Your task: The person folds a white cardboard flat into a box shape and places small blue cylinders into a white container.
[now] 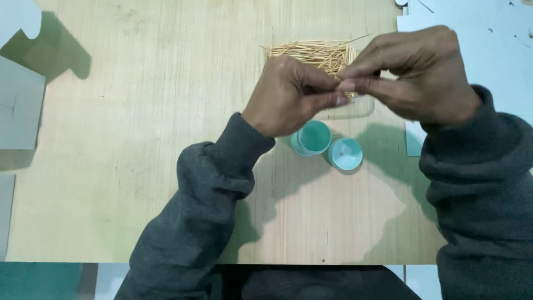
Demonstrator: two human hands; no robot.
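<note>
I work at a small packing workshop: a pale plywood tabletop [139, 166], grey cardboard sheets [19, 105] left, white paper cut-outs [472, 33] far right.

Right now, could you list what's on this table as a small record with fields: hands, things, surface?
left hand: fingertips pinched against the right hand's, above the toothpicks
right hand: fingertips meeting the left's; whatever they pinch is too small to tell
toothpick pile: loose wooden sticks in a clear tray, behind the hands
teal container: open, near the left wrist
teal lid: beside the container
surface: pale wooden table
</note>
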